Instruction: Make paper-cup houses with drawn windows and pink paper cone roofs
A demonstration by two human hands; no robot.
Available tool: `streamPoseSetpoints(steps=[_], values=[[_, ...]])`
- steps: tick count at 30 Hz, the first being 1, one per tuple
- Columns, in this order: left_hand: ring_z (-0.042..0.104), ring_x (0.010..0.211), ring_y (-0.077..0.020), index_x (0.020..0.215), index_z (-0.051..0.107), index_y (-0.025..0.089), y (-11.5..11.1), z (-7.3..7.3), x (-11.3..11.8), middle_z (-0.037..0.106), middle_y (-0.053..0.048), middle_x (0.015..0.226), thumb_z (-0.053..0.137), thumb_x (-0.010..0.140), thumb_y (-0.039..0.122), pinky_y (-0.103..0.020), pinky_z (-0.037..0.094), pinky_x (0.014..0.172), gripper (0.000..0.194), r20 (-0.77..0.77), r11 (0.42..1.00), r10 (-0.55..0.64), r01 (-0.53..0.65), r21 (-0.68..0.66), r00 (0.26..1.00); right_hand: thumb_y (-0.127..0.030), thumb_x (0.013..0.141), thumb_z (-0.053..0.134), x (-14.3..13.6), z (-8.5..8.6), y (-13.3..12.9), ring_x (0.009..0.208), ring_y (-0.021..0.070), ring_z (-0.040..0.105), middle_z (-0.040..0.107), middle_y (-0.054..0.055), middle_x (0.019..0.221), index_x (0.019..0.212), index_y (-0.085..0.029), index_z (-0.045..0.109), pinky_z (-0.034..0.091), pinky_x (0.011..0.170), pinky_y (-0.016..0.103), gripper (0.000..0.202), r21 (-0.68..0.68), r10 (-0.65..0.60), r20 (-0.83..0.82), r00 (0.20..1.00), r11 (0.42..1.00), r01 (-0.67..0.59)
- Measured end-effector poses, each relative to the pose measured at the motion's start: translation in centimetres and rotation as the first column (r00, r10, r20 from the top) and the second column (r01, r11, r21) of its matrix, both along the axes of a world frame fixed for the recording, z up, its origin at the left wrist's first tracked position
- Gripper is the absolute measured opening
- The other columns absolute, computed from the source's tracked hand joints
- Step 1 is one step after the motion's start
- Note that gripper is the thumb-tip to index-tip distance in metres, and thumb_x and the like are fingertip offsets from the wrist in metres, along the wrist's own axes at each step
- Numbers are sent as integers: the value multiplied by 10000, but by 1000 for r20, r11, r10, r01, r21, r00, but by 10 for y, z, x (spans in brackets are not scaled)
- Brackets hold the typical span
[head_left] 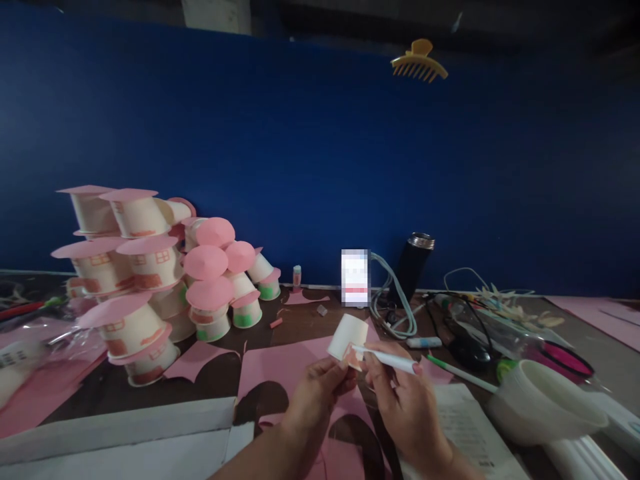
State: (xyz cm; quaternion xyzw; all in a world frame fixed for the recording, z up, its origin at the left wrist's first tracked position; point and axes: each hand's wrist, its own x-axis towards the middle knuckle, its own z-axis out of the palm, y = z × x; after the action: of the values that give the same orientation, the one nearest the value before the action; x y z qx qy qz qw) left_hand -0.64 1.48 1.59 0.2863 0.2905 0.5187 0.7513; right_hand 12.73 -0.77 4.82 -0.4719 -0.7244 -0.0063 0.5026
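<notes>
White paper cup [347,335] tilted above cut pink paper [277,357], lower edge pinched by the left hand [319,392], white pen [393,361] gripped in the right hand [409,403], tip at the cup's orange patch, pink-topped cups [153,270] stacked leftward.

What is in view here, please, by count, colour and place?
Table: one, brown, below
Partition: one, blue, at back
Paper cup: one, white and orange, centre
Marker pen: one, white, at the cup
Stacked paper cups: many, white, pink-topped, left
Cut paper: several, pink, on the table
Blurred screen: one, white, back centre
Flask: one, black, right of the screen
Cable: one coil, pale blue, beside the flask
Claw clip: one, yellow, upper right
Green-tipped pen: one, white, right
Bowl: one, white, lower right
Box: one, white, lower left
Small clutter: uncountable, mixed, right
Left hand: one, bare, gripping the cup
Right hand: one, bare, holding the marker
</notes>
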Motion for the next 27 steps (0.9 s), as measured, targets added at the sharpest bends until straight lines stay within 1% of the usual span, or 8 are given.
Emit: streamPoseSetpoints(steps=[3,6,10,13,17,21,25,27], values=[[560,683,-109,727,752,92,0,0,0,657,-60,701,811,628,333,-208,447,693,267,-13,1000,-3,3,11,1000,-237,932,482,0,1,0,698,173,672,711,85,873,955,-178,654,548,646,268,184,-19,17,15,1000,1000,-17],[565,702,-119,725,750,95,1,-1,0,660,-65,714,809,631,344,-216,446,709,272,-30,1000,-6,6,8,1000,-244,932,487,-1,1,0,708,177,676,711,77,867,959,-190,654,553,652,270,178,-14,8,-9,1000,1000,-8],[562,694,-118,726,750,95,0,-1,0,655,-63,706,806,636,338,-220,447,708,265,-32,1000,-2,2,12,999,-244,932,488,-1,2,-1,782,191,679,709,80,870,943,-192,663,554,712,286,182,-24,9,6,1000,1000,-9],[561,694,-115,729,751,100,-1,0,0,655,-60,713,801,644,335,-219,448,710,255,-28,1000,0,0,14,1000,-243,933,483,-1,2,-1,774,193,675,706,81,844,948,-191,655,554,710,292,180,-32,6,-13,1000,999,-7],[566,692,-120,697,745,104,-1,1,0,656,-56,701,799,645,325,-227,449,717,234,-29,1000,7,-6,22,1000,-229,929,491,-1,1,0,813,189,673,707,90,902,959,-187,662,546,742,288,179,-39,40,5,999,998,-40],[560,684,-116,706,745,106,0,-1,0,653,-48,694,793,652,325,-231,444,716,231,-30,1000,9,-8,28,999,-233,931,483,-1,1,0,833,191,676,704,83,888,957,-189,659,549,741,284,183,-22,28,-5,1000,999,-28],[567,700,-134,724,748,103,1,-3,-1,665,-57,703,774,670,340,-254,441,732,245,-57,998,3,1,61,998,-237,925,491,-3,1,-1,840,198,682,708,78,887,935,-194,662,546,767,292,177,-35,29,26,999,999,-28],[571,706,-137,734,751,111,1,-4,-1,671,-55,711,763,683,338,-258,439,741,233,-67,998,4,0,70,998,-235,926,485,-4,1,-2,832,200,683,710,82,888,941,-193,663,548,752,291,183,-40,25,21,999,999,-24]])
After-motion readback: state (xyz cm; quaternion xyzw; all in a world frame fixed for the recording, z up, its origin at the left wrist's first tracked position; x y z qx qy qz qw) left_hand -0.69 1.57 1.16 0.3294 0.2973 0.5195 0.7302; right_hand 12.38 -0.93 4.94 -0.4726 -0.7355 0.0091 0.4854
